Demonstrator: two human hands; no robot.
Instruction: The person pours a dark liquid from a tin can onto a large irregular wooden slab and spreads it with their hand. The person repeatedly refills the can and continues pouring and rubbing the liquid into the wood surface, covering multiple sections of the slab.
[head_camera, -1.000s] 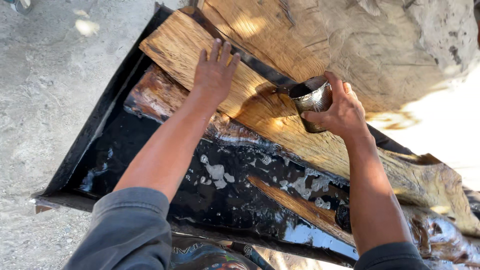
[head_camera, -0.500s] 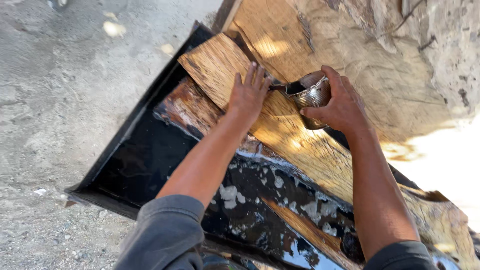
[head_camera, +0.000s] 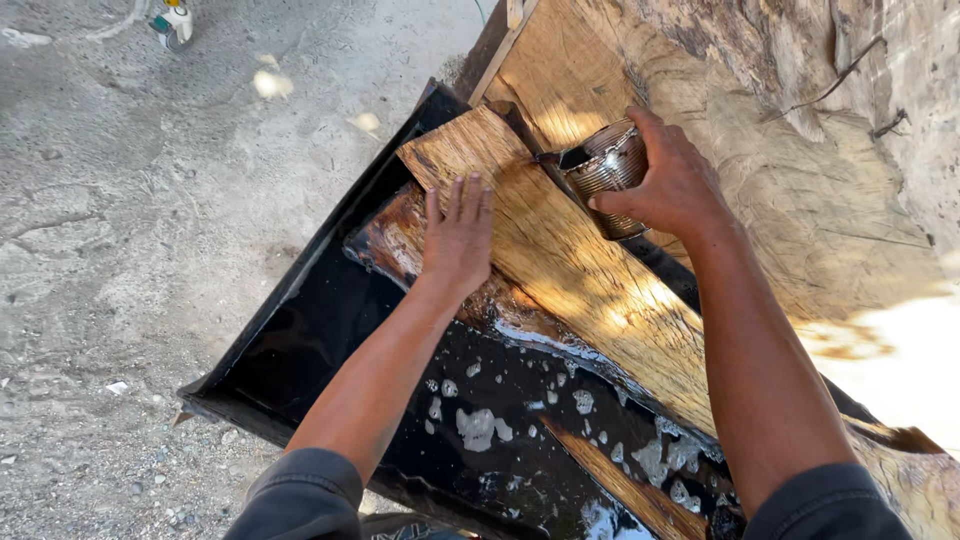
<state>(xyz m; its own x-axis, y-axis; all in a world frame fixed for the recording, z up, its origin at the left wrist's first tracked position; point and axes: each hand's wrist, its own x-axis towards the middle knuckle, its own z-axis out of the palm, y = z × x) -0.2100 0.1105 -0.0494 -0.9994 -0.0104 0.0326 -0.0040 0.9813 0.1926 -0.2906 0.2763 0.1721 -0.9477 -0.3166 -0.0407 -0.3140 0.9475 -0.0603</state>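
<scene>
Outdoors, concrete ground | left hand flat on wet plank (over black trough) | right hand grips tin can

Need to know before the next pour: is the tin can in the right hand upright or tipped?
Tipped. The tin can lies nearly sideways in the right hand, mouth toward the wet plank. Contents: cannot tell.

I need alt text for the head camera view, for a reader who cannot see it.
A person's right hand tilts a ribbed metal can over a long rough wooden plank, while the left hand lies flat on it. The plank rests in a black tray of dark foamy liquid on gravel ground.
</scene>
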